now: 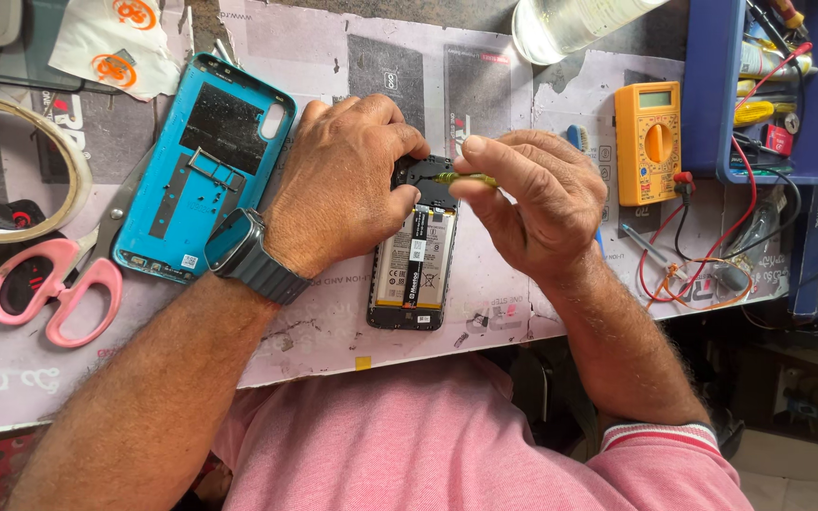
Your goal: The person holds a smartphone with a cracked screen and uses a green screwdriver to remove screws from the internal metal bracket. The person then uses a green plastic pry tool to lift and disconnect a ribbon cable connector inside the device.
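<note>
At the far left a roll of clear tape [11, 170] and pink-handled scissors [54, 289] lie on the paper-covered worktop [333, 331], beside a turquoise plastic phone back cover [203, 166] lying inside up. The left hand [338, 185], a dark watch [239, 244] on its wrist, presses down on the opened black phone with its battery exposed [414, 260]. The right hand [532, 199] pinches a thin yellow-green screwdriver [466, 178], tip on the phone's upper end. Further right sits an orange multimeter [649, 142]

I am looking through one head-worn camera, pointing steeply down at the worktable [333, 331] from close above; my own forearms are entering from the bottom edge; no second view is sharing the scene.
</note>
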